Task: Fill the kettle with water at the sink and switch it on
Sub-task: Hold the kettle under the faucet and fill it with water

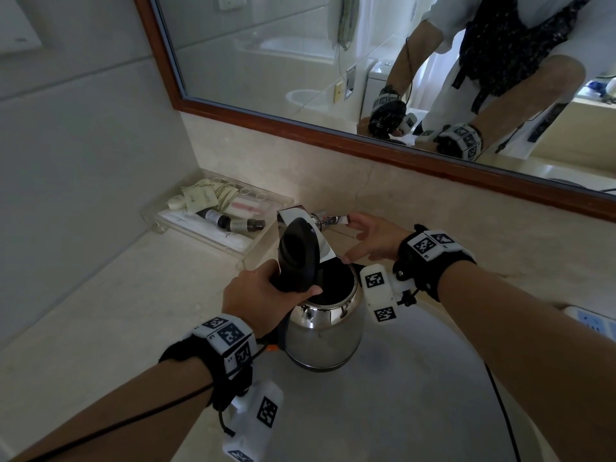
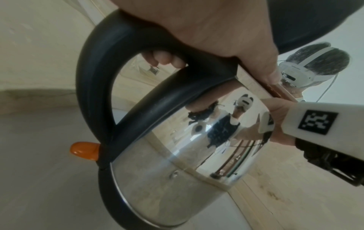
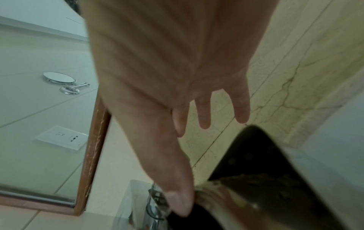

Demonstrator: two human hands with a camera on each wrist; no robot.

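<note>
A steel kettle [image 1: 325,335] with a black handle hangs over the sink basin [image 1: 416,411]. Its black lid [image 1: 298,251] stands open. My left hand [image 1: 263,295] grips the handle [image 2: 94,77] at its top, fingers curled round it. An orange switch [image 2: 84,150] sticks out at the handle's base. The chrome faucet [image 1: 293,215] rises just behind the kettle's mouth. My right hand [image 1: 370,238] hovers behind the kettle with fingers straight and holds nothing. Its thumb [image 3: 181,202] is close to the kettle rim [image 3: 216,191] and the faucet [image 3: 155,207]. No water shows.
A clear tray [image 1: 246,253] of toiletries sits at the back left of the counter. A wood-framed mirror [image 1: 333,61] runs along the wall. A white power strip [image 1: 593,323] lies at the right. A black cable [image 1: 500,405] crosses the basin's right side.
</note>
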